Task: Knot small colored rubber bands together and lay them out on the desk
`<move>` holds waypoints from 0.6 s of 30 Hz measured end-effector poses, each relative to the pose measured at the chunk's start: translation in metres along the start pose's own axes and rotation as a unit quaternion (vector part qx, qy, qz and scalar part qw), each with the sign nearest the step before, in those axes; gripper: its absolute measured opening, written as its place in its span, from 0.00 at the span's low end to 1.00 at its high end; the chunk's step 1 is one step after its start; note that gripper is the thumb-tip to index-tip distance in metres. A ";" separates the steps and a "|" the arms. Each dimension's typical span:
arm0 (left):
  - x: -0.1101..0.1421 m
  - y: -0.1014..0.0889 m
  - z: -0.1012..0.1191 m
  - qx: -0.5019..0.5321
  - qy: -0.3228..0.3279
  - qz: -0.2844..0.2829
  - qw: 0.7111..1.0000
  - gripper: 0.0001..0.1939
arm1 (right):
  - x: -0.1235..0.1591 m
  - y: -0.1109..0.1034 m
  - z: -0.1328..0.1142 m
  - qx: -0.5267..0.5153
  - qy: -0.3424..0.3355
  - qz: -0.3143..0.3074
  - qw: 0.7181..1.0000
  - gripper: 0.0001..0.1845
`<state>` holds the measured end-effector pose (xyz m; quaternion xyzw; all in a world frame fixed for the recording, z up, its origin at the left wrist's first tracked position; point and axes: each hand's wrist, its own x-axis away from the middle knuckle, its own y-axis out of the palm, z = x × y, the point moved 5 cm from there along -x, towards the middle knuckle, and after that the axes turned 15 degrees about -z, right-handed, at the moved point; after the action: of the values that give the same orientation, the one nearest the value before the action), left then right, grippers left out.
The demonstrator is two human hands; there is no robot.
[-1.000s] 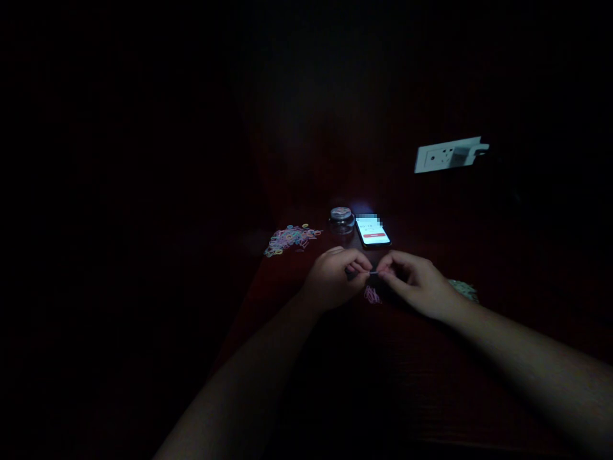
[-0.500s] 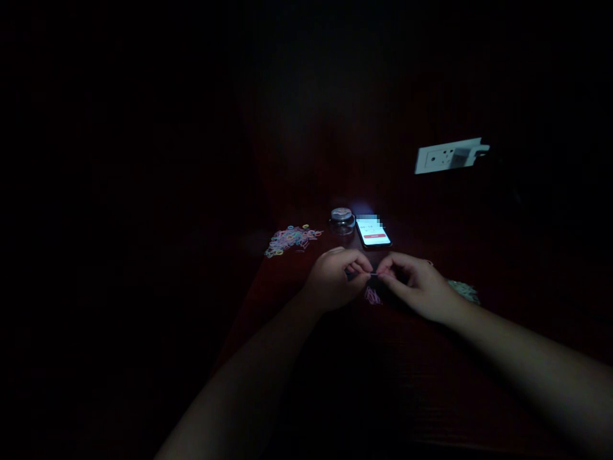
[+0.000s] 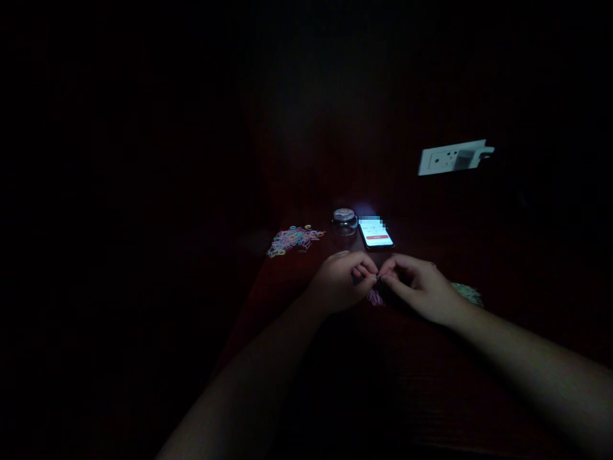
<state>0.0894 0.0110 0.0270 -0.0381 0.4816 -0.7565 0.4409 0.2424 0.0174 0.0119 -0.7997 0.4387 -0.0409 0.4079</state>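
Observation:
My left hand [image 3: 342,281] and my right hand [image 3: 414,284] meet in the middle, thumb and fingers pinched. Between their fingertips is a small pale rubber band [image 3: 378,276], mostly covered by the fingers. Just beneath the fingertips lies a small heap of purple-pink rubber bands [image 3: 376,298]. A pale green heap of rubber bands [image 3: 467,294] is partly behind my right wrist. Off to the left of my hands spreads a larger pile of mixed-colour rubber bands [image 3: 294,240].
A clear jar with a patterned lid [image 3: 344,223] stands behind my hands. Beside it lies a phone with a lit screen [image 3: 376,233]. A white wall socket [image 3: 453,158] with a plug in it is at upper right. The dark red table [image 3: 268,306] has its left edge near the mixed pile.
My fingertips have come closer together, and less of the rubber band shows between them. The whole view has shifted slightly.

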 end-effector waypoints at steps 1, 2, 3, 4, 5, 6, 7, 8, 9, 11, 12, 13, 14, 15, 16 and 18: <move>0.000 0.001 -0.001 -0.009 0.003 -0.001 1.000 0.04 | 0.000 0.000 0.000 -0.001 0.000 0.001 1.000 0.09; 0.000 0.002 -0.001 -0.017 0.005 -0.002 1.000 0.05 | 0.000 0.000 0.000 -0.002 -0.002 0.002 1.000 0.09; 0.000 0.002 -0.002 -0.020 0.004 -0.001 1.000 0.06 | 0.000 0.000 0.000 -0.001 -0.004 0.003 1.000 0.09; 0.000 0.002 -0.003 -0.020 0.001 0.001 1.000 0.07 | 0.000 0.000 0.000 -0.001 -0.005 0.003 1.000 0.09; 0.000 0.002 -0.004 -0.019 -0.002 0.004 1.000 0.07 | 0.000 0.000 0.000 -0.001 -0.007 0.003 1.000 0.09; 0.000 0.002 -0.005 -0.019 -0.004 0.005 1.000 0.07 | 0.000 0.000 -0.001 0.000 -0.007 0.004 1.000 0.09; 0.000 0.002 -0.006 -0.019 -0.005 0.003 1.000 0.07 | 0.000 0.000 -0.001 0.000 -0.007 0.005 1.000 0.09; 0.000 0.002 -0.006 -0.020 -0.005 -0.001 1.000 0.07 | 0.000 0.000 -0.001 0.001 -0.005 0.005 1.000 0.09; 0.000 0.003 -0.007 -0.022 -0.004 -0.006 1.000 0.07 | 0.000 -0.001 -0.001 0.004 -0.002 0.005 1.000 0.09; 0.000 0.004 -0.008 -0.027 -0.004 -0.016 0.999 0.06 | 0.001 -0.001 -0.002 0.008 0.002 0.006 1.000 0.09; 0.001 0.004 -0.008 -0.029 -0.005 -0.019 0.999 0.06 | 0.001 -0.001 -0.002 0.009 0.003 0.006 1.000 0.09; 0.001 0.004 -0.009 -0.030 -0.008 -0.020 0.999 0.05 | 0.001 -0.001 -0.003 0.009 0.003 0.005 1.000 0.09; 0.001 0.003 -0.010 -0.030 -0.010 -0.021 0.999 0.05 | 0.001 -0.001 -0.003 0.009 0.003 0.006 1.000 0.09; 0.001 0.003 -0.010 -0.031 -0.012 -0.021 0.999 0.04 | 0.001 -0.001 -0.003 0.008 0.004 0.006 1.000 0.09; 0.001 0.003 -0.010 -0.032 -0.014 -0.021 0.999 0.04 | 0.001 -0.001 -0.002 0.008 0.005 0.006 1.000 0.09; 0.001 0.003 -0.010 -0.032 -0.017 -0.021 0.999 0.03 | 0.000 -0.001 -0.002 0.009 0.005 0.006 1.000 0.09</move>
<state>0.0853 0.0167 0.0189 -0.0750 0.4968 -0.7489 0.4321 0.2421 0.0158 0.0136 -0.7932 0.4447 -0.0465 0.4134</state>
